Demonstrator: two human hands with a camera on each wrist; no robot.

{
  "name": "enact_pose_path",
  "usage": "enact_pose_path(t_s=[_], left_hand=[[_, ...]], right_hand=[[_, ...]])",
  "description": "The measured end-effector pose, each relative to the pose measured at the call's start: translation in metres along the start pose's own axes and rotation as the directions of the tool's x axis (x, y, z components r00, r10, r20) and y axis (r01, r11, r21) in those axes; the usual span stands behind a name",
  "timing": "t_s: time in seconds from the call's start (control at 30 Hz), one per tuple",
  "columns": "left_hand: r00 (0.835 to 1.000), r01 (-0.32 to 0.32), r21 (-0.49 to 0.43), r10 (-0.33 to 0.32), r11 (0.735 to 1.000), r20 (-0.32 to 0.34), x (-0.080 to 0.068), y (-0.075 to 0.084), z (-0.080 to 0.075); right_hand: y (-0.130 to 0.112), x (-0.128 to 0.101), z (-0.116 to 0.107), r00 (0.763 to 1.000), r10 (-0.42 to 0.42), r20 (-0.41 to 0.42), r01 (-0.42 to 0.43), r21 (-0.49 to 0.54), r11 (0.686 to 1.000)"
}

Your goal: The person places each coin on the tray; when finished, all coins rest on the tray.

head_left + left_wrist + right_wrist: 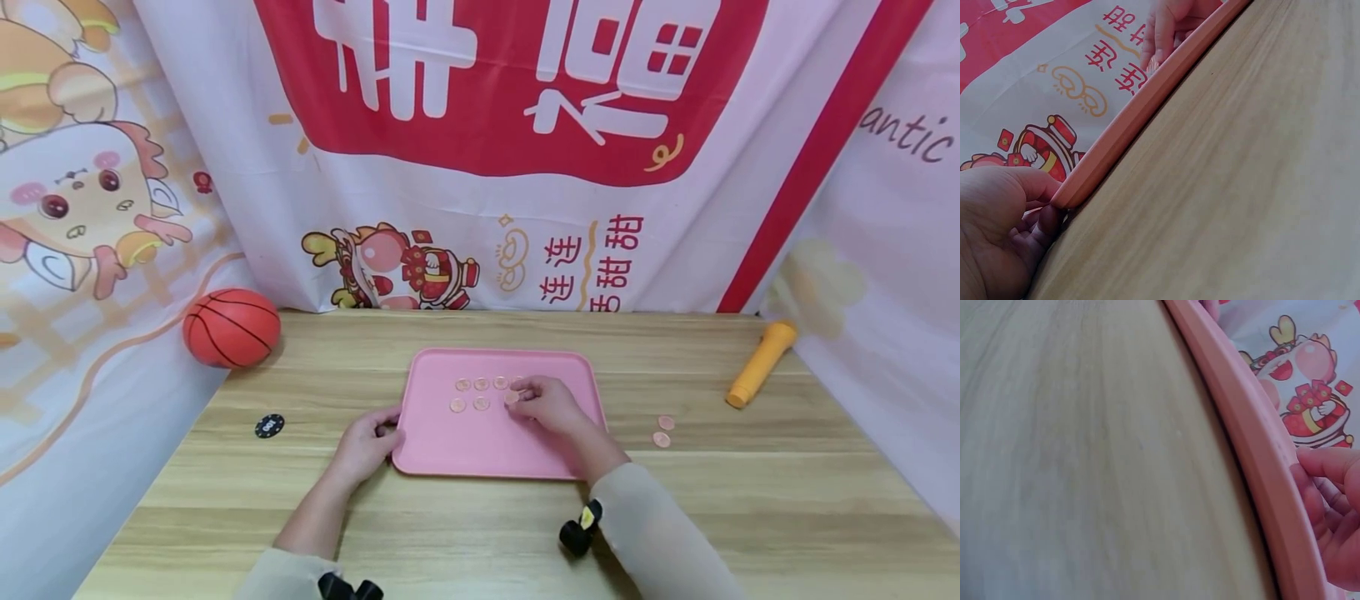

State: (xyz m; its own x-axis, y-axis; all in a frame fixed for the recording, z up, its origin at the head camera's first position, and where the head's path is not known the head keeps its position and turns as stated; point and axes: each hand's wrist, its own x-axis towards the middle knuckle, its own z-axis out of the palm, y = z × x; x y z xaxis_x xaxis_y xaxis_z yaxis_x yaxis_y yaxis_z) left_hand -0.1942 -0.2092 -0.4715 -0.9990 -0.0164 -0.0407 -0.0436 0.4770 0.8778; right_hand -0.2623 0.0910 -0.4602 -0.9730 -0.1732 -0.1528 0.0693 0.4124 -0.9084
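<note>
A pink rectangular tray (465, 450) lies on the wooden table, with several small copper-pink coins (482, 403) set out on it in two rows. My left hand (367, 446) grips the tray's left edge, fingers and thumb at the rim. Over the right part of the coin rows, my right hand (551, 406) pinches a coin (512, 398) between thumb and fingers. That coin peeks out at the fingertips in the left wrist view. From the right wrist, the tray's raised rim (1260, 444) hides the tray floor and the coins.
Two more coins (663, 431) lie on the table right of the tray. Farther right is a yellow-orange flashlight-like cylinder (761, 364). On the left are a black chip (270, 426) marked 100 and a red toy basketball (232, 328). A printed curtain (420, 183) closes off the back.
</note>
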Motion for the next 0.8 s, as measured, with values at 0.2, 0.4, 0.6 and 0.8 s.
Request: enact_pose_path(t_s=[0.2,0.4,0.6,0.8], left_hand=[[1.000,0.001,0.006,-0.001,1.000,-0.002,0.000,0.001,0.000],[1.000,0.002,0.010,-0.002,1.000,0.000,0.000,0.001,0.000],[1.000,0.000,0.003,0.000,1.000,0.003,-0.001,0.001,0.000],[1.000,0.004,0.011,-0.004,1.000,0.001,0.000,0.001,0.000]], right_hand=[[-0.002,0.005,0.010,0.999,-0.006,-0.036,0.004,-0.066,0.998],[-0.003,0.007,0.016,0.999,-0.008,-0.048,0.000,-0.167,0.986],[-0.002,0.008,0.018,0.998,-0.013,-0.066,-0.003,-0.243,0.970],[-0.003,0.007,0.018,0.998,-0.020,-0.066,0.002,-0.263,0.965]])
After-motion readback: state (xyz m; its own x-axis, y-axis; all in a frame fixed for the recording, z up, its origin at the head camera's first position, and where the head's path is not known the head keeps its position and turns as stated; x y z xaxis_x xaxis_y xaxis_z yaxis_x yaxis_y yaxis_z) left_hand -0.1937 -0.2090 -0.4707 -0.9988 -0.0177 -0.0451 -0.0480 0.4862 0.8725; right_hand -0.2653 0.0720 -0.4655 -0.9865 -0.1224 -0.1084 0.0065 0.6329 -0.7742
